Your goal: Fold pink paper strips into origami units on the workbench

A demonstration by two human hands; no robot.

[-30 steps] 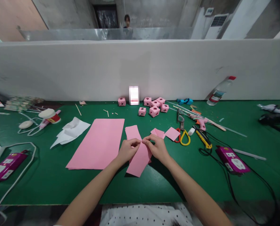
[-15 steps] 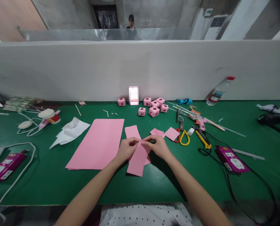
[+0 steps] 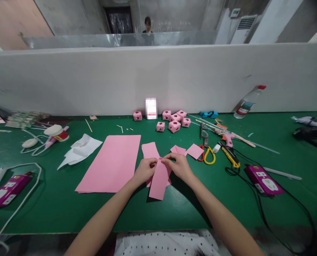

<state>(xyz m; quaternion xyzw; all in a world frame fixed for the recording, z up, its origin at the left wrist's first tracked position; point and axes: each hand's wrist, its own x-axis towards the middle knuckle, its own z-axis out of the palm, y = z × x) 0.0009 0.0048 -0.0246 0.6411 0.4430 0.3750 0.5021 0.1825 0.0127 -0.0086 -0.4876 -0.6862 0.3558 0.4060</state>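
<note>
Both hands pinch the far end of a pink paper strip (image 3: 158,183), whose long free end hangs toward me. My left hand (image 3: 146,168) grips its left corner and my right hand (image 3: 180,165) its right corner, fingers closed. Under them lie more pink paper strips (image 3: 149,149), partly covered by the held one. Left of my hands is a stack of large pink paper sheets (image 3: 113,163). Just beyond my right hand are a folded pink piece (image 3: 178,149) and a pink paper square (image 3: 195,152). Several folded pink paper boxes (image 3: 174,126) with cut-out holes stand near the partition.
Scissors (image 3: 209,155), a utility knife (image 3: 231,157) and a pink glue gun (image 3: 228,138) lie to the right, near a purple power strip (image 3: 263,180) with black cable. Crumpled white paper (image 3: 81,149) and a paper cup (image 3: 56,132) are left. A bottle (image 3: 247,103) leans against the partition (image 3: 94,81).
The held strip's near end has swung slightly to the right. Both hands keep their pinch at its far end, almost in the same place.
</note>
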